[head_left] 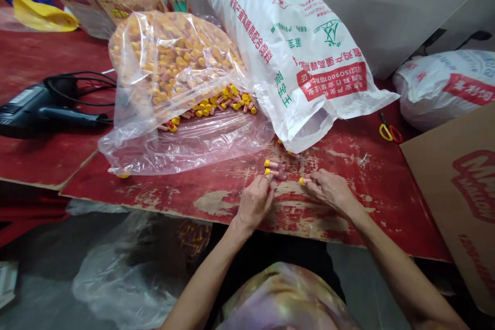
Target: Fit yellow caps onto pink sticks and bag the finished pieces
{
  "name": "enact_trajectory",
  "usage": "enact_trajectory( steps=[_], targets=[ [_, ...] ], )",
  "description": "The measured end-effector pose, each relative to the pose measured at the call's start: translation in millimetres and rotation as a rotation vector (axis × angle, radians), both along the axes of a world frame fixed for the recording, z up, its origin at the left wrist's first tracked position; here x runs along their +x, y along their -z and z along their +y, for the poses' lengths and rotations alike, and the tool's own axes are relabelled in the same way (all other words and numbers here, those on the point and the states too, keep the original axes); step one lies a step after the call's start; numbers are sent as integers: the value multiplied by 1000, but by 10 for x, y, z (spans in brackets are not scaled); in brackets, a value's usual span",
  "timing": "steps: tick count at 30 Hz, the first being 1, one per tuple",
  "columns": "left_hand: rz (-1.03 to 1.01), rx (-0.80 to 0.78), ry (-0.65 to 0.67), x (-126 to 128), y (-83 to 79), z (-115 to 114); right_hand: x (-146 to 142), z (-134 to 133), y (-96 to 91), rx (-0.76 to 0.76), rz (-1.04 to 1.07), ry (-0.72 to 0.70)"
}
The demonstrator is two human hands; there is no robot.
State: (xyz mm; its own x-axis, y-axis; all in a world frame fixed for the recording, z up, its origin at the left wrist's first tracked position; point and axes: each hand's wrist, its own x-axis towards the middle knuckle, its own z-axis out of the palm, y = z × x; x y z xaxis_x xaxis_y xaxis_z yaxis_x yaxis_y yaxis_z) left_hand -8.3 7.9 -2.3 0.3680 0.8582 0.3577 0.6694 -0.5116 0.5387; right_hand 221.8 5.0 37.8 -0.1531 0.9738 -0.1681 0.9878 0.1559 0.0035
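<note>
The right hand (330, 191) is pinched narrowly, holding one yellow-capped tube (304, 180). The left hand (253, 203) is also narrow, just below two more tubes (271, 167) on the worn red desk (340, 206); whether it holds anything, I cannot tell. Farther on, a clear plastic bag (166, 62) is packed with many such tubes, a loose heap at its open end, beside one white sack (297, 51) printed in red and green, "ISO9001" legible

A worn, red-painted worktop (359, 196) carries a clear plastic bag of yellow-capped tubes (170, 77) and a white printed woven sack (294, 51). A black heat gun (46, 108) and yellow-and-red-handled scissors (390, 133) lie there too.
</note>
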Motion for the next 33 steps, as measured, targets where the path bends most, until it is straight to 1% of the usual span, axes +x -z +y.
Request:
enact_trajectory(
  steps=[2, 4, 7, 9, 11, 14, 17, 20, 21, 23, 25, 26, 27, 28, 30, 31, 32, 33],
  targets=[
    [-18, 46, 0, -26, 63, -34, 2, -36, -73, -89, -85, -61],
    [-2, 52, 15, -21, 109, -42, -51, -32, -90, -130, -159, -91],
    [6, 7, 30, -26, 150, -7, -134, 23, -48, -155, -222, -110],
    [-13, -25, 34, -60, 170, 30, -139, 58, 6, -173, -232, -134],
    [-39, -40, 41, -106, 187, 63, -98, 72, 70, -145, -206, -168],
    [-66, -36, 61, -159, 201, 87, -2, 59, 165, -60, -135, -203],
    [-121, -32, 56, -172, 194, 79, 55, 32, 202, -38, -58, -165],
    [-265, -72, 15, -151, 161, 24, 9, -42, 167, 1, 20, -131],
    [-347, -119, -19, -137, 144, -12, -41, -91, 151, 42, 94, -109],
    [-603, -302, -103, -93, 101, -107, -201, -226, 132, 152, 349, -4],
    [-957, -580, -156, -35, 48, -214, -426, -383, 138, 229, 664, 149],
    [-1125, -725, -156, -4, 21, -262, -548, -455, 147, 231, 784, 201],
    [-1262, -850, -143, 23, -5, -301, -663, -512, 158, 213, 873, 218],
    [-1364, -943, -138, 44, -27, -329, -764, -549, 167, 184, 929, 186],
    [-1465, -1035, -188, 58, -54, -352, -887, -544, 179, 129, 957, 12],
    [-1491, -1043, -235, 50, -58, -350, -903, -497, 181, 122, 932, -74],
    [-1515, -1041, -282, 34, -58, -342, -892, -422, 181, 140, 878, -129],
    [-1546, -1036, -320, 12, -55, -330, -861, -322, 183, 175, 796, -151]
  ],
)
